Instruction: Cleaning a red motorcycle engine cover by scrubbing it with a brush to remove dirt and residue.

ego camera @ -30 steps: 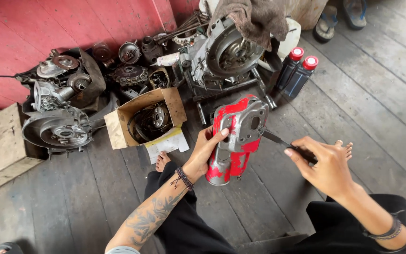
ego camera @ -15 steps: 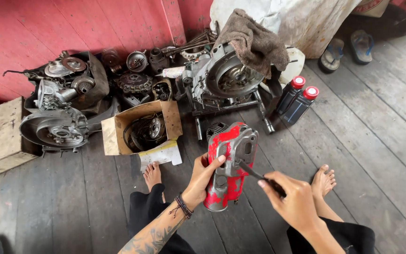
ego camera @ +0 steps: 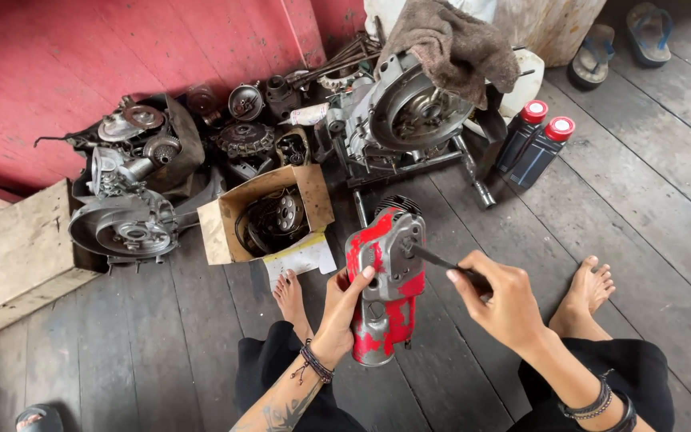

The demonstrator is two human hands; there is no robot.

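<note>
Red-painted, chipped metal engine cover (ego camera: pixel 384 290), upright, clamped in left hand (ego camera: pixel 344 314); right hand (ego camera: pixel 504 302) clasps dark tool (ego camera: pixel 441 261) touching it.

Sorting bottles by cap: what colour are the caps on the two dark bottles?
Red caps on both dark bottles, clearest in the head view.
</note>
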